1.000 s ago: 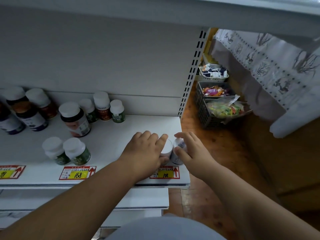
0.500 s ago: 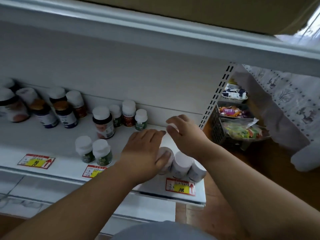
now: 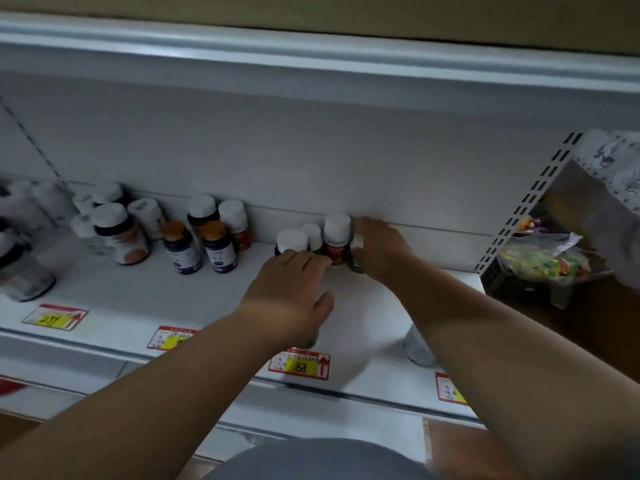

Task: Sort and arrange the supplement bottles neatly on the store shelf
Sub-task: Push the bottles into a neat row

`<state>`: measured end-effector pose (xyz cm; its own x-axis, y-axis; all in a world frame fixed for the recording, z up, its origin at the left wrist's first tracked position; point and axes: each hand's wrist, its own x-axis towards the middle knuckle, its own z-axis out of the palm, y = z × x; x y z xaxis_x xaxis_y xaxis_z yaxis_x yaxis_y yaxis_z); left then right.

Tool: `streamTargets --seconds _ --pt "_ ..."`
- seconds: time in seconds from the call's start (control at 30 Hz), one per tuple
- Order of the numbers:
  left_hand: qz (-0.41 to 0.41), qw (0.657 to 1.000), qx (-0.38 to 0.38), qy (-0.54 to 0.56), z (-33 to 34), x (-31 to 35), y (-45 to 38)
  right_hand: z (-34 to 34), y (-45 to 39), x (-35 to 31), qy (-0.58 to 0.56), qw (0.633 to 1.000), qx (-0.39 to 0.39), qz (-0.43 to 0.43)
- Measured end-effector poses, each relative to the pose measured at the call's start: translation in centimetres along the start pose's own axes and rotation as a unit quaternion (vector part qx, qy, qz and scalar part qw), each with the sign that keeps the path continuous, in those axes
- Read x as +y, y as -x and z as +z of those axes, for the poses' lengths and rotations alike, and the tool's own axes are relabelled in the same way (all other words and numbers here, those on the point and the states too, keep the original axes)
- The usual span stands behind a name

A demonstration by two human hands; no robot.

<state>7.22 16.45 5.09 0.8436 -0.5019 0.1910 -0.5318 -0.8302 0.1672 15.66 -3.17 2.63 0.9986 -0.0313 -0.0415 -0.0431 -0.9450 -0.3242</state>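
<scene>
Between both hands, red-labelled bottle (image 3: 336,239) upright

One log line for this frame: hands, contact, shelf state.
left hand: fingertips at red-label bottle | right hand: reaching around green-label bottle, grip unclear | shelf: back-row cluster being tidied

A shop: white display shelf (image 3: 138,299) with price tags (image 3: 299,364), rows of supplement bottles (image 3: 219,245).
</scene>
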Motion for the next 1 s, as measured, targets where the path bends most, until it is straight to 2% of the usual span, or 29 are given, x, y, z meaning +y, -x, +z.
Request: streamTargets --seconds 0.13,0.27,0.4,0.53,0.6,0.77,0.9,1.0 --pt "0.016 1.000 -0.019 0.017 -0.5 -1.7 0.2 -0.2 1.4 -0.7 -0.067 0.994 0.065 0.049" --pt "0.026 0.997 -0.011 0.073 -0.9 -2.4 0.8 -1.7 5.4 -2.0 -0.251 0.953 0.158 0.068" --pt "0.055 0.993 0.028 0.103 -0.3 -2.6 2.0 -2.5 9.4 -3.7 -0.438 0.887 0.133 0.060" --pt "0.099 0.994 -0.003 0.044 0.8 -3.0 2.5 -3.0 11.6 -5.3 -0.506 0.849 0.135 0.068" --pt "0.124 0.992 -0.024 0.014 1.2 -3.4 2.6 -3.2 12.4 -5.6 -0.494 0.855 0.139 0.068" --pt "0.161 0.985 -0.044 -0.030 1.8 -4.7 2.6 -2.1 13.7 -4.7 -0.308 0.940 0.129 0.073" --pt "0.171 0.982 -0.062 -0.044 2.1 -4.9 2.7 0.5 14.3 -3.8 -0.210 0.973 0.074 0.057" --pt "0.169 0.981 -0.062 -0.070 2.4 -4.9 2.6 1.8 14.3 -3.9 -0.184 0.981 0.054 0.029"
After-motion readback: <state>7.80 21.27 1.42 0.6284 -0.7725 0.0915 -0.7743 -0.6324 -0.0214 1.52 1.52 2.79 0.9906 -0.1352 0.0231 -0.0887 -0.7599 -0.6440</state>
